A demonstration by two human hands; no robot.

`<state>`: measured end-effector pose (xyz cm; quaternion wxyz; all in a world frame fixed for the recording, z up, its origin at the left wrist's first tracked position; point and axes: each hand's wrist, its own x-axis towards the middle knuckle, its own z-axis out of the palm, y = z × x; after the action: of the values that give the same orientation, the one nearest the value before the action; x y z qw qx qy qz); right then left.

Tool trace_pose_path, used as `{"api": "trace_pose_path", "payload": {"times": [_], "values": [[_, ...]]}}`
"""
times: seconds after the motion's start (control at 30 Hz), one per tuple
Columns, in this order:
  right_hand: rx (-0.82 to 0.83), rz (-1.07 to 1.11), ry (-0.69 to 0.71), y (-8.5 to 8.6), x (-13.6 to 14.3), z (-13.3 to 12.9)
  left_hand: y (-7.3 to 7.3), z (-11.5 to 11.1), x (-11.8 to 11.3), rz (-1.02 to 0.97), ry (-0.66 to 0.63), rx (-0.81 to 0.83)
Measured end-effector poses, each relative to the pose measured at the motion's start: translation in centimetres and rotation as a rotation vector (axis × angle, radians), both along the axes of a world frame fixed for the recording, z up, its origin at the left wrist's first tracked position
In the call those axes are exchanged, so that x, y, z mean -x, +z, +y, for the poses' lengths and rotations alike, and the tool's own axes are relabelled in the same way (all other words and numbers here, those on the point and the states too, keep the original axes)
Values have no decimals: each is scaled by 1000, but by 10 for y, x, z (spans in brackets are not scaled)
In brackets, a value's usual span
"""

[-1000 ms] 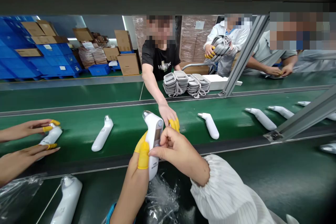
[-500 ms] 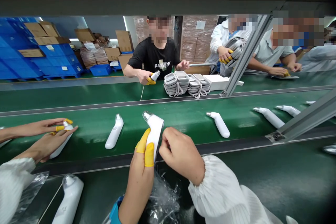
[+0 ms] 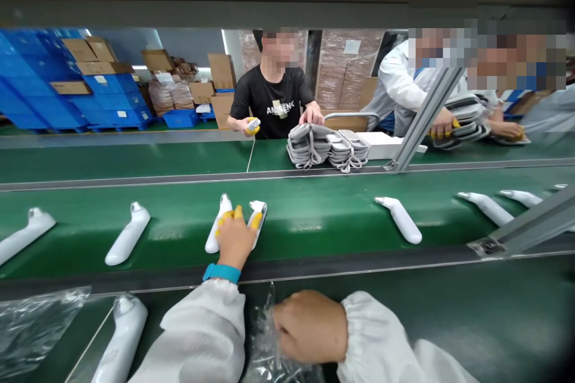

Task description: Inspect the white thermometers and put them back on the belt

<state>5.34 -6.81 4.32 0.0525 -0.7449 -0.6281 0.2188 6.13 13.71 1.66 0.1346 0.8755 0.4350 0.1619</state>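
Device (image 3: 262, 209) under my left fingers (image 3: 256, 221), grip unclear, may knock neighbouring device (image 3: 214, 237) if I drag sideways; right fingers (image 3: 284, 328) clench plastic bag (image 3: 265, 347).

White sleeves and one blue wristband (image 3: 223, 273).
Above the wristband, the left hand (image 3: 236, 239) wears yellow covers (image 3: 257, 221) on fingertips; below it, the left sleeve (image 3: 202, 329) is wrinkled; to its right, the right sleeve (image 3: 380, 335) has gathered cuff.
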Motion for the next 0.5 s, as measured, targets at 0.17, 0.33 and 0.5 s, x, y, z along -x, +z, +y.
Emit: {"api": "trace_pose_path", "payload": {"times": [0.17,0.33,0.5], "values": [[-208,101,-225,20,-23,-2,10,35,24,-128,85,162],[-690,455,-440,39,-29,6,24,1,41,-387,-143,376],[-907,831,-515,52,-24,9,54,-80,61,-945,-350,887]]}}
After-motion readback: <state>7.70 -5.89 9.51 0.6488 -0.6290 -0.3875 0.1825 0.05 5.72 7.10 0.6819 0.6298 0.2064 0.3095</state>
